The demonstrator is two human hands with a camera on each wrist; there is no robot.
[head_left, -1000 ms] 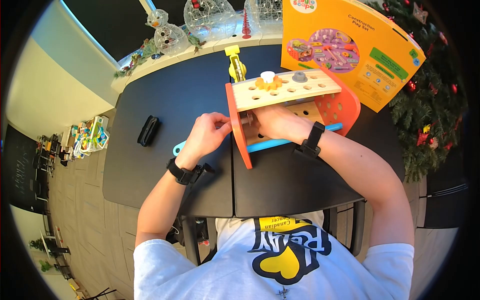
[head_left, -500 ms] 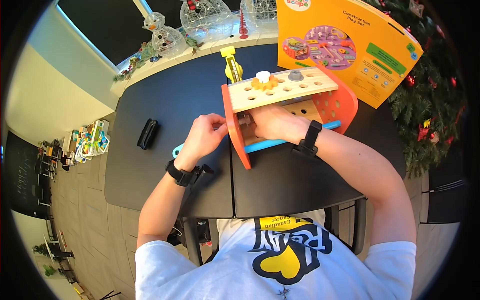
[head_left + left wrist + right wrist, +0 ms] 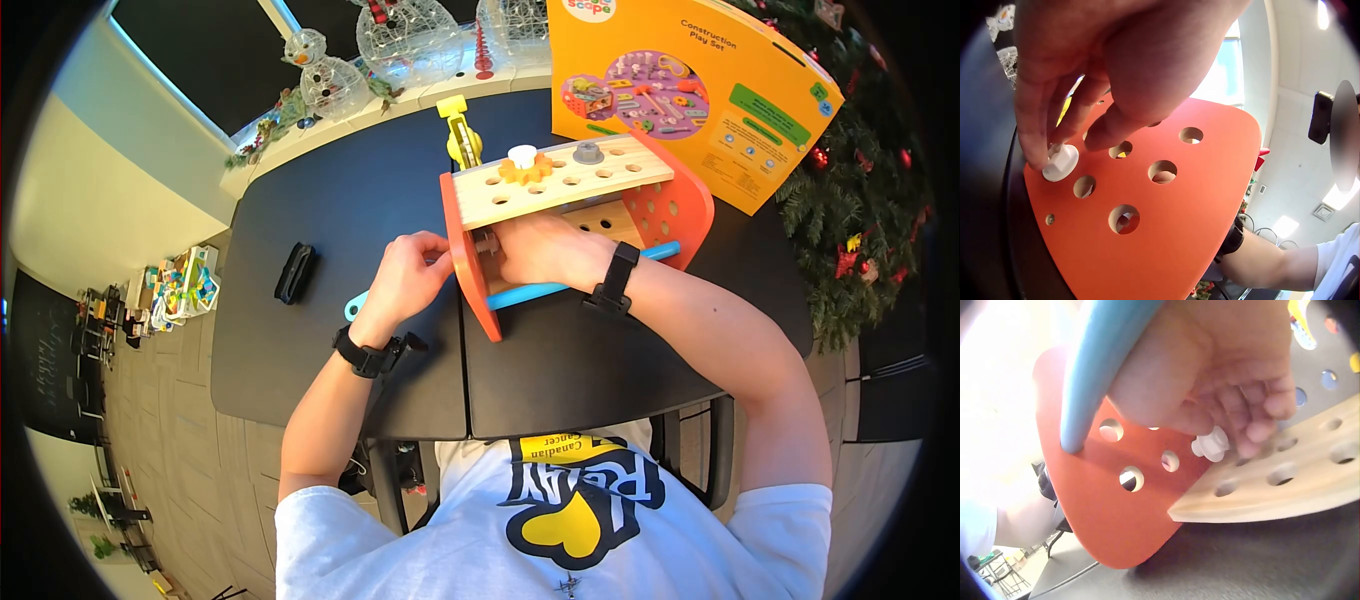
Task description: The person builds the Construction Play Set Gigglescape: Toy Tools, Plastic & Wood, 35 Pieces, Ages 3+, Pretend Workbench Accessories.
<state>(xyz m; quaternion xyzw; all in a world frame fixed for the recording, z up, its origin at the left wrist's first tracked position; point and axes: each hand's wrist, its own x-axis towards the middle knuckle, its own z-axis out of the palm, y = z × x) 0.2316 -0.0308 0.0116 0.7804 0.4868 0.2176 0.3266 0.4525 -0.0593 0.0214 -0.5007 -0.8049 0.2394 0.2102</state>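
A toy workbench with a pegboard top (image 3: 590, 188) and red side panels (image 3: 457, 225) stands on the table. Outside the left panel, my left hand (image 3: 408, 275) pinches a white hexagonal plastic bolt head (image 3: 1060, 164) between thumb and fingers; its flange lies near the panel. My right hand (image 3: 550, 250) reaches under the top, above the blue rod (image 3: 530, 290). There its thumb and curled fingers hold a white flanged plastic nut (image 3: 1213, 445) close to the panel's inner face. An orange gear with a white peg (image 3: 525, 165) and a grey nut (image 3: 588, 153) sit on top.
Behind the bench stands a yellow box (image 3: 690, 100). A yellow-green toy tool (image 3: 460, 135) is at the back left. Further left lie a black case (image 3: 296, 273) and a blue strip's rounded end (image 3: 355, 305). A decorated tree (image 3: 850, 230) borders the table at right.
The head view has shifted slightly, moving the bench and box a little left in the picture. Both hands stay at the left panel, with only slight motion.
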